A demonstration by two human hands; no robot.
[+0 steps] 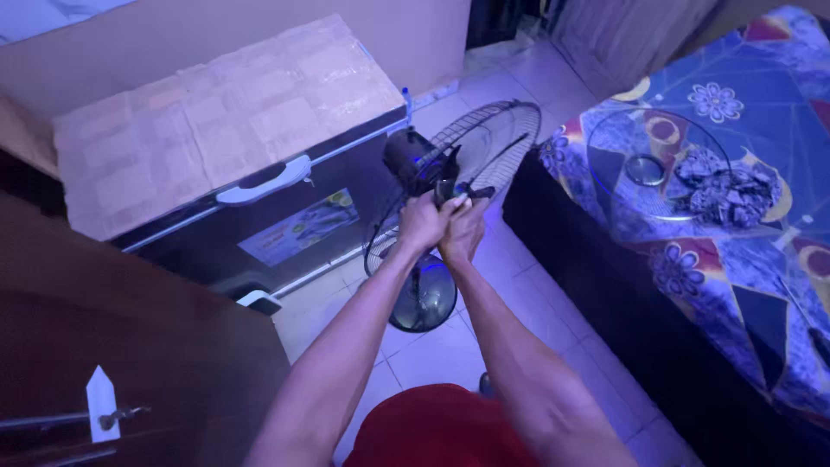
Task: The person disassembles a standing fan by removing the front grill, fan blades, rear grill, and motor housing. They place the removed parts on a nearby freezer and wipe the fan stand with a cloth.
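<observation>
Room: a small tiled room under dim blue-violet light, seen from above; pale floor tiles (pixel 432 346) run between furniture on both sides.
Nearest: a dark wooden door or cabinet (pixel 130 346) with a metal latch at lower left, and the person's red garment (pixel 441 432) at the bottom edge.
Hands: left hand (pixel 422 220) and right hand (pixel 464 229) are pressed together, both closed around a small dark part at the hub of a standing fan (pixel 432 177); whether it is a knob or a clip cannot be told.
Fan: stands on the floor between a chest freezer and a bed, round base (pixel 424 298) below the hands, motor housing (pixel 405 156) behind, rear wire guard (pixel 493 143) tilted up and open, no front guard on it.
Handling: judged top-heavy on a thin stem and apt to tip; the wire guard looks springy and easily bent, so the stiff hub or the stem seems the sounder hold.
Edges: the freezer's (pixel 259 225) front stands near on the left, the bed's dark side (pixel 605 285) just beside on the right.
Open room: a narrow strip of floor toward the person; little to either side.
Farther: a glass disc (pixel 657 164) and a heap of dark crumpled stuff (pixel 722 186) lie on the patterned bedspread (pixel 761 268).
</observation>
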